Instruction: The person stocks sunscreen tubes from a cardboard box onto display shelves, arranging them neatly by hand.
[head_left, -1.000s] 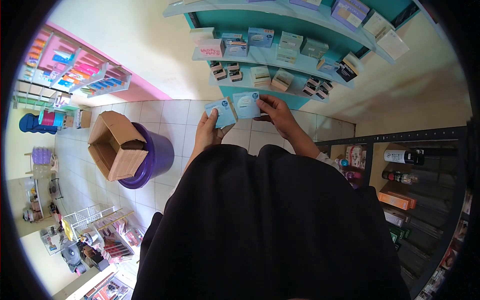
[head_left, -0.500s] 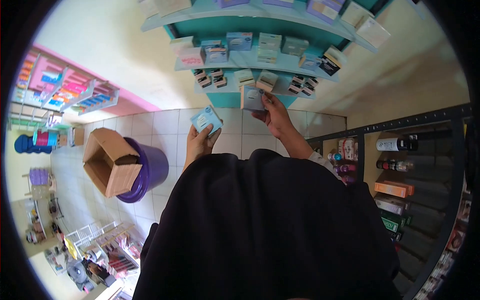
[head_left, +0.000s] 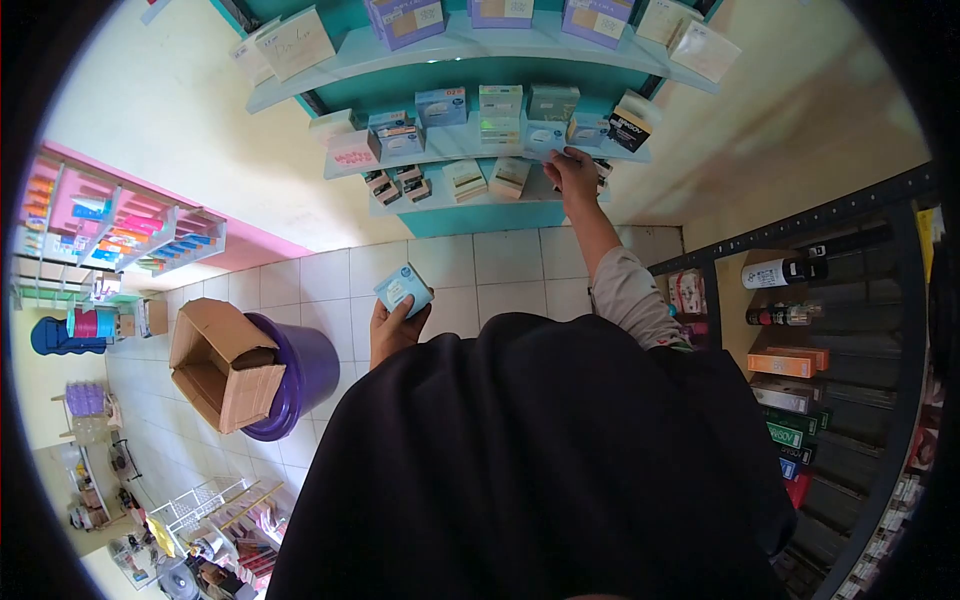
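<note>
2 hands are at work, well apart. Left hand (head_left: 392, 328) is held low, close to the body, its grip closed around a small light-blue box (head_left: 404, 289); the box tilts, a pale label with a dark round mark on its face, the writing too small to read. Right hand (head_left: 574, 170) reaches up to the teal shelf (head_left: 470, 142), fingers curled at the shelf edge beside a light-blue box there (head_left: 545, 138); whether the grip has hold of it cannot be told.

On that shelf stand several boxes: a pink one with red script (head_left: 353, 152), illegible, a blue one (head_left: 440, 105), a pale green one (head_left: 500, 100), a grey-green one (head_left: 553, 101), and a black-and-white one (head_left: 628, 125) with white lettering I cannot make out. Small dark boxes (head_left: 400, 183) sit on the tier below. Purple boxes (head_left: 405, 18) line the top tier.

On the tiled floor, left of the person, an open carton (head_left: 225, 362) rests on a purple bucket (head_left: 300, 365). To the right, a dark rack (head_left: 830, 330) holds bottles and orange boxes (head_left: 790, 362); their labels are unreadable.
</note>
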